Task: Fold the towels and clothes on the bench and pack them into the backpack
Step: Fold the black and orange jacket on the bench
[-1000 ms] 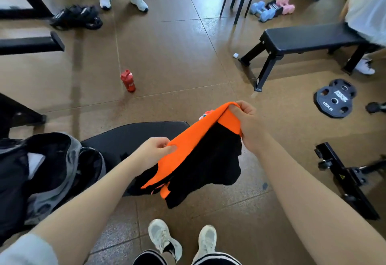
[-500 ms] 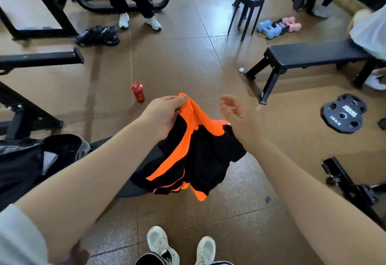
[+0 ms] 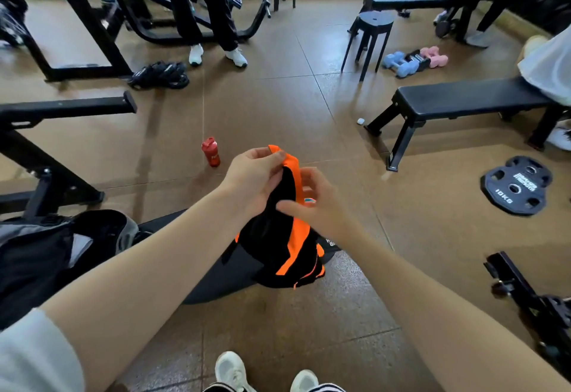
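Observation:
A black and orange garment [image 3: 279, 246] hangs doubled over in front of me, above the black bench [image 3: 216, 280]. My left hand [image 3: 250, 181] pinches its orange top edge. Just to the right, my right hand [image 3: 312, 203] touches the cloth with loosely bent fingers; whether it grips the fabric cannot be told. The open black and grey backpack [image 3: 61, 246] lies on the bench's left end, with something pale inside it.
A red bottle [image 3: 211, 152] stands on the floor beyond the garment. A second black bench [image 3: 463, 104] is at right, a 10 kg plate [image 3: 516, 184] beside it. Black machine frames [image 3: 46, 156] stand left. People stand and sit at the back.
My right hand let go of the orange edge and came in against the hanging garment. My left hand raised the garment, which now hangs doubled and narrower. The view tilted up.

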